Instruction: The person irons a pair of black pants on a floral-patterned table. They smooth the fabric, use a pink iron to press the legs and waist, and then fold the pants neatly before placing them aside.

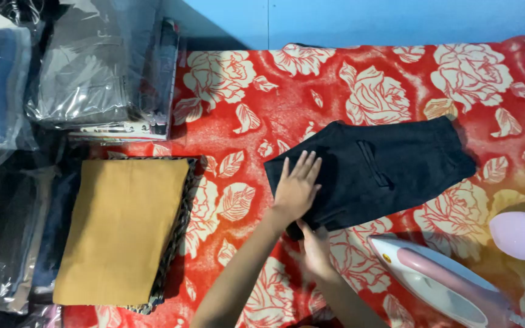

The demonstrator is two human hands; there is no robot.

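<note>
A folded black garment (384,167) with a pocket seam lies on the red blanket with cream roses (311,91). My left hand (296,189) presses flat on the garment's left end, fingers spread and pointing away from me. Just below it, my right hand (315,250) sits at the garment's near left corner, its fingers curled at the edge of the cloth. Both forearms come in from the bottom middle.
A white and pink clothes iron (439,282) lies at the bottom right, beside a pale pink rounded object (522,235). At the left, a folded mustard cloth (123,228) tops a stack. Garments in clear plastic bags (98,67) are piled at the upper left.
</note>
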